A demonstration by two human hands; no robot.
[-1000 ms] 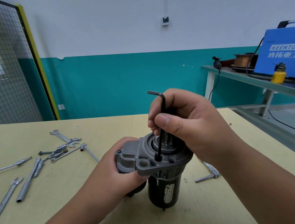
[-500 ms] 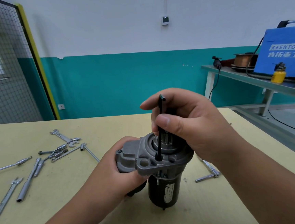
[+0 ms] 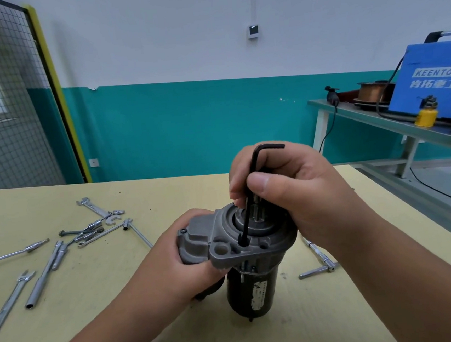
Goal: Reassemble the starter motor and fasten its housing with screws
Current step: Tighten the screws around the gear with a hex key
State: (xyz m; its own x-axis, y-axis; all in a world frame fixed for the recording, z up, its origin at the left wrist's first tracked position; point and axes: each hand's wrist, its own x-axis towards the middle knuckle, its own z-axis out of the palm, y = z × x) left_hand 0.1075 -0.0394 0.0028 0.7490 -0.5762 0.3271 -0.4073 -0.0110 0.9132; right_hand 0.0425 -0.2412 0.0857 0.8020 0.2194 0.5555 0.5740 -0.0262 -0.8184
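The starter motor (image 3: 252, 291) stands upright on the yellow table, black body below, grey cast housing (image 3: 225, 241) on top. My left hand (image 3: 183, 264) grips the left side of the housing. My right hand (image 3: 288, 190) pinches a black hex key (image 3: 249, 204) between thumb and fingers. The key stands nearly vertical, its tip set in a screw hole on the housing flange, its short arm pointing right above my hand. A black screw head (image 3: 183, 231) shows at the housing's left corner.
Wrenches, sockets and extension bars (image 3: 69, 239) lie scattered on the left of the table (image 3: 68, 321). A T-handle tool (image 3: 318, 265) lies right of the motor. A side bench at the right holds a blue welder (image 3: 434, 81) and a yellow oil can (image 3: 426, 115).
The hex key has turned in my right hand: its short arm pointed left, then toward the camera, and now points right. The left hand and motor have stayed still.
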